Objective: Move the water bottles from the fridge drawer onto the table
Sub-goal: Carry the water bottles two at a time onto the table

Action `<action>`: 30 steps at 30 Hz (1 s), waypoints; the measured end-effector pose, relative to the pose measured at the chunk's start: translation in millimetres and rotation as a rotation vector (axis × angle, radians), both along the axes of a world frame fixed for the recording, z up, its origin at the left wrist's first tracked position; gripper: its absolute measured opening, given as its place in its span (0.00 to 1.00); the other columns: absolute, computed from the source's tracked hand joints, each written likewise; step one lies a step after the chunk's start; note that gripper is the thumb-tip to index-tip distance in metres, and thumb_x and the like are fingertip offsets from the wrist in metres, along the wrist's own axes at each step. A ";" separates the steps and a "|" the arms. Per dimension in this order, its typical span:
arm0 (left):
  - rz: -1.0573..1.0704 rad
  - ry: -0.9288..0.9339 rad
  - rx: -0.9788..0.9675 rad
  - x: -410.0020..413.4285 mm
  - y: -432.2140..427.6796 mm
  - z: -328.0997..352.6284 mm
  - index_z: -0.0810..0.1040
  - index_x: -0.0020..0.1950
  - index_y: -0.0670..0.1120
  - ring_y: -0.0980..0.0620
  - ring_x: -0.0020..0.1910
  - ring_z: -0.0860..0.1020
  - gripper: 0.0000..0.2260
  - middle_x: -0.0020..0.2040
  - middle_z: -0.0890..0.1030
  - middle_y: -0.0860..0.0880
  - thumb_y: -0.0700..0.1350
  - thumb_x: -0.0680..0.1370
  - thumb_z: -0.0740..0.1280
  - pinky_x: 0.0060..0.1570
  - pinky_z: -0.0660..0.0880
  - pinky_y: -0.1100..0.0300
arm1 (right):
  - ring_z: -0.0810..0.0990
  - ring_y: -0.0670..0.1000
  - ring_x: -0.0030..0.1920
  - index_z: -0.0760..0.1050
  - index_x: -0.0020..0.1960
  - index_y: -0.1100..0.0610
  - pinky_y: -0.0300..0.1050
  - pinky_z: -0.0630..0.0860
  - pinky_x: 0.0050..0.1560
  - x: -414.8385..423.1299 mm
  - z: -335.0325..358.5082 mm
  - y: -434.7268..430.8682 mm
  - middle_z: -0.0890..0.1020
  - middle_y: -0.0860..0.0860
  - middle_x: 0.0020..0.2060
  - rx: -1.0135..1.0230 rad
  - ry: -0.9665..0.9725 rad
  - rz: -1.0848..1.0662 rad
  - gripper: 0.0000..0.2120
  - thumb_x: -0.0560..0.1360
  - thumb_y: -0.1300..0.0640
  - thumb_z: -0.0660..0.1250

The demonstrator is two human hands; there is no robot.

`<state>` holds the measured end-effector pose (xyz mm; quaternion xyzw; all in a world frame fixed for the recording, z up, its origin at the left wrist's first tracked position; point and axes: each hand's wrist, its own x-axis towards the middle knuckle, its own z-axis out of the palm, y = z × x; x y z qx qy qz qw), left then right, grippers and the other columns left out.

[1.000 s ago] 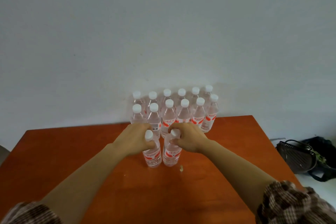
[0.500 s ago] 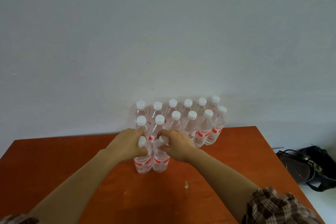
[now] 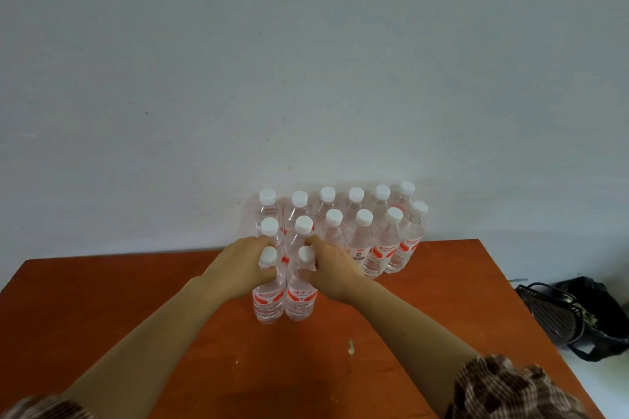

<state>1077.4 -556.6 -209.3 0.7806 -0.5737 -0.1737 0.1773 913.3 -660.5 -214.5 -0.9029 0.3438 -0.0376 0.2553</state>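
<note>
Front pair: left bottle [image 3: 269,301] and right bottle [image 3: 301,299], upright, touching, on the table [image 3: 136,316].
Left hand [image 3: 243,265]: curled round left bottle's neck.
Right hand [image 3: 328,270]: curled round right bottle's neck.
Bottle rows [image 3: 384,248]: 12 o'clock, just behind.
Black bag [image 3: 578,313]: 3 o'clock, off-table.

Front bottles [image 3: 268,298] — necks behind fingers [image 3: 320,248]; left sleeve [image 3: 37,409] blurred.

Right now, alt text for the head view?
Left hand and right hand each grip one of two front bottles by the neck, upright side by side on a table, before two rows of bottles against a wall.
</note>
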 end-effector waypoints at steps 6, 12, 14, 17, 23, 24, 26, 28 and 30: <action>0.051 0.001 -0.028 -2.1 7.5 -1.2 0.73 0.54 0.51 0.53 0.42 0.78 0.11 0.46 0.80 0.52 0.49 0.73 0.68 0.44 0.78 0.52 | 0.77 0.57 0.55 0.66 0.66 0.53 0.48 0.73 0.48 -0.8 -2.2 4.3 0.75 0.53 0.59 -0.012 0.011 -0.035 0.22 0.75 0.52 0.67; 0.123 -0.265 -0.040 -18.0 11.9 13.7 0.68 0.66 0.51 0.51 0.48 0.78 0.21 0.56 0.77 0.51 0.57 0.75 0.65 0.41 0.72 0.61 | 0.75 0.56 0.61 0.64 0.70 0.55 0.50 0.75 0.58 -11.2 3.0 10.8 0.71 0.53 0.65 0.023 -0.013 -0.090 0.26 0.75 0.53 0.68; 0.130 -0.286 -0.093 -27.9 8.8 22.7 0.68 0.66 0.50 0.51 0.52 0.76 0.20 0.59 0.75 0.50 0.56 0.77 0.63 0.42 0.70 0.61 | 0.74 0.55 0.63 0.64 0.71 0.55 0.51 0.75 0.60 -22.0 6.0 13.4 0.70 0.52 0.68 0.021 -0.030 -0.118 0.27 0.75 0.53 0.68; 0.069 -0.282 -0.216 -48.8 -2.2 33.6 0.70 0.65 0.48 0.51 0.58 0.73 0.17 0.61 0.74 0.50 0.52 0.78 0.62 0.48 0.72 0.59 | 0.75 0.54 0.64 0.64 0.71 0.53 0.51 0.76 0.61 -48.3 9.2 15.2 0.71 0.51 0.69 0.008 -0.069 -0.189 0.27 0.75 0.52 0.69; -0.137 -0.217 -0.222 -136.6 -52.3 30.6 0.71 0.65 0.48 0.50 0.60 0.73 0.16 0.62 0.73 0.49 0.50 0.79 0.60 0.52 0.74 0.55 | 0.76 0.53 0.63 0.65 0.71 0.52 0.48 0.76 0.59 -139.0 17.1 14.8 0.72 0.51 0.67 -0.105 -0.024 -0.429 0.25 0.77 0.50 0.66; -0.175 -0.205 -0.196 -157.7 -59.3 26.9 0.72 0.65 0.48 0.49 0.60 0.73 0.16 0.63 0.73 0.49 0.50 0.79 0.60 0.53 0.75 0.54 | 0.75 0.54 0.62 0.65 0.71 0.52 0.49 0.76 0.58 -159.5 16.9 16.8 0.72 0.51 0.66 -0.120 0.016 -0.481 0.25 0.77 0.50 0.66; -0.227 -0.189 -0.137 -202.7 -67.0 19.8 0.72 0.65 0.47 0.46 0.61 0.73 0.17 0.63 0.74 0.47 0.49 0.78 0.60 0.56 0.74 0.51 | 0.74 0.55 0.62 0.64 0.71 0.53 0.51 0.76 0.58 -204.2 16.6 24.4 0.71 0.52 0.65 -0.122 0.112 -0.556 0.26 0.77 0.49 0.66; -0.263 -0.188 -0.091 -250.4 -70.0 16.8 0.72 0.64 0.46 0.45 0.62 0.72 0.16 0.63 0.73 0.45 0.49 0.78 0.61 0.58 0.72 0.50 | 0.73 0.55 0.62 0.63 0.72 0.53 0.52 0.75 0.58 -253.4 17.8 35.0 0.70 0.52 0.65 -0.108 0.169 -0.619 0.26 0.77 0.50 0.65; -0.340 -0.199 -0.067 -303.5 -68.1 17.0 0.71 0.65 0.46 0.44 0.63 0.71 0.17 0.63 0.73 0.45 0.49 0.78 0.61 0.59 0.71 0.51 | 0.72 0.55 0.62 0.63 0.72 0.53 0.51 0.74 0.58 -307.1 21.7 50.0 0.70 0.52 0.66 -0.108 0.176 -0.714 0.27 0.76 0.49 0.66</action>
